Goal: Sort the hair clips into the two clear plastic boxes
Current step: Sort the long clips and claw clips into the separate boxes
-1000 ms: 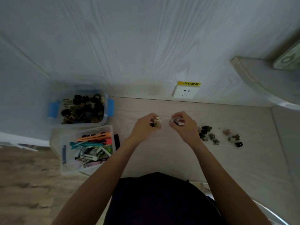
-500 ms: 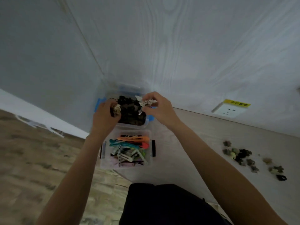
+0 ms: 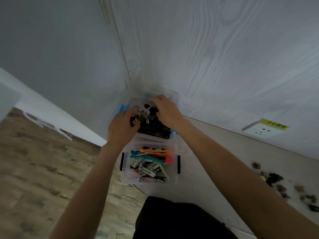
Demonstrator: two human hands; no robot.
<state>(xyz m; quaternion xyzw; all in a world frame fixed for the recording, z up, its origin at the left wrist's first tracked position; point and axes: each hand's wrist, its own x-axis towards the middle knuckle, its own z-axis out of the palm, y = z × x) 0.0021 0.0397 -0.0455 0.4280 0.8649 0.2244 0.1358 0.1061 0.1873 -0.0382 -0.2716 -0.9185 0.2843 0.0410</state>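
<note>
Clear far box (image 3: 170, 137) at 12 o'clock, against the wall, holds dark claw clips (image 3: 155, 127); left hand (image 3: 121, 129) and right hand (image 3: 166, 110) hover there, grip unclear. Near box (image 3: 174, 178) holds coloured duckbill clips (image 3: 150, 155). Loose clips (image 3: 274, 180) lie at 3 o'clock on open desk (image 3: 215, 152).

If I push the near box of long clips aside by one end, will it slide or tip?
The near clear box will probably slide: it sits low and flat on the table. It likely feels light, holding only thin long clips. They lie loose, so they may rattle and shift.
</note>
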